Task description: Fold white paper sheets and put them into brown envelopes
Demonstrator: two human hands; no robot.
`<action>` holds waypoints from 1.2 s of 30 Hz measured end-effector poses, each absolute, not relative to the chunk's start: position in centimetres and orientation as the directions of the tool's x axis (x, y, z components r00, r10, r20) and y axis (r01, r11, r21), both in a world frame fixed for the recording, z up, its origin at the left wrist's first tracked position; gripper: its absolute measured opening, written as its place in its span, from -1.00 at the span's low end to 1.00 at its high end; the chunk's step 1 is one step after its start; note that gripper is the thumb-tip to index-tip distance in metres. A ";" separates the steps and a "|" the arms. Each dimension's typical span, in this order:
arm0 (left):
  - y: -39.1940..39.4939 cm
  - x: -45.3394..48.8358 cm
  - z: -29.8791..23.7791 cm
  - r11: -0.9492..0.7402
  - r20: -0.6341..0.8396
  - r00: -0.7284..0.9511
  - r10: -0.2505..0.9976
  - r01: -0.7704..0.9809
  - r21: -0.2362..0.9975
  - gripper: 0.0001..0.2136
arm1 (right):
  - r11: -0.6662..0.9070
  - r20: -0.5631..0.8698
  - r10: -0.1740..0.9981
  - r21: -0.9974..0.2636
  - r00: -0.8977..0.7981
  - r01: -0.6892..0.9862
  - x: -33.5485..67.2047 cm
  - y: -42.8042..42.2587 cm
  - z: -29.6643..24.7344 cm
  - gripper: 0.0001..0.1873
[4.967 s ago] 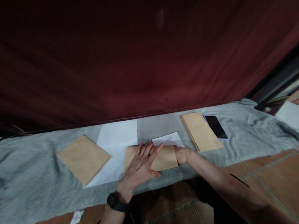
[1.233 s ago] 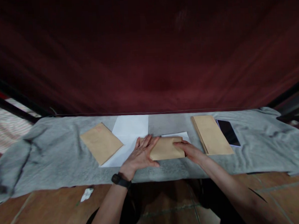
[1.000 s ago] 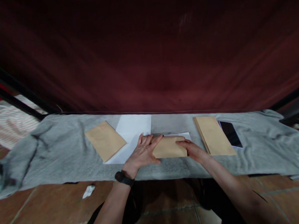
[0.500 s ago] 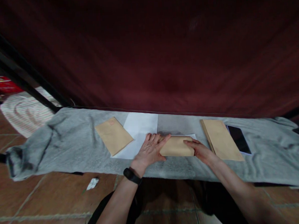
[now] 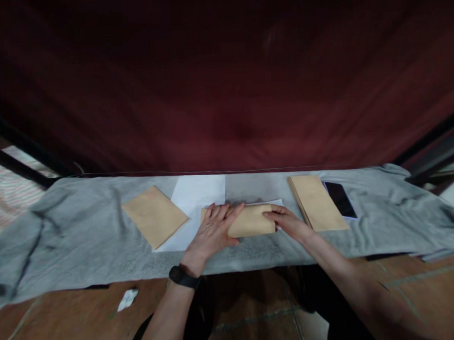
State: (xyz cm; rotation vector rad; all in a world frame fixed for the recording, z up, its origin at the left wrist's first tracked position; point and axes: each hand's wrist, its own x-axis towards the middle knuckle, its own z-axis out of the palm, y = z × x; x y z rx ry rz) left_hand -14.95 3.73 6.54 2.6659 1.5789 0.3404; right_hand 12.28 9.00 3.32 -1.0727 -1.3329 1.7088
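Note:
A brown paper envelope (image 5: 251, 221) lies lengthwise before me, with a strip of white paper (image 5: 276, 202) showing along its far edge. My left hand (image 5: 216, 226) rests flat across its left part, fingers outstretched, a dark band on the wrist. At the right end, my right hand (image 5: 286, 221) pinches the envelope between thumb and fingers. Left of my hands, another brown envelope (image 5: 156, 217) sits at an angle, partly over white paper sheets (image 5: 197, 189). To the right is a stack of brown envelopes (image 5: 317, 203).
A dark-screened phone (image 5: 340, 199) lies beside the stack. Grey cloth (image 5: 81, 233) covers the narrow work surface, and a dark red curtain (image 5: 223, 104) hangs behind it. On the tiled floor at the left is a crumpled white scrap (image 5: 127, 299).
The whole view has shifted, so the things sit further left in it. The envelope's bulging right end looks flatter now. My left hand stays on it and my right hand keeps its pinch.

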 end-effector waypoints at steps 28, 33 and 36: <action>7.0 -21.7 4.8 -0.093 -0.121 0.108 0.987 0.988 0.124 0.03 | 0.454 0.210 0.887 -0.224 -0.412 0.862 12.6 7.7 0.4 -0.39; 6.9 -22.7 4.7 -0.030 -0.131 0.042 0.991 0.996 0.089 0.02 | 0.602 0.227 0.798 -0.257 -0.558 0.756 10.1 5.8 0.3 -0.43; 6.8 -22.7 4.8 -0.030 -0.149 0.044 0.988 0.995 0.092 0.04 | 0.556 0.228 0.830 -0.259 -0.509 0.790 10.6 6.1 -0.1 -0.43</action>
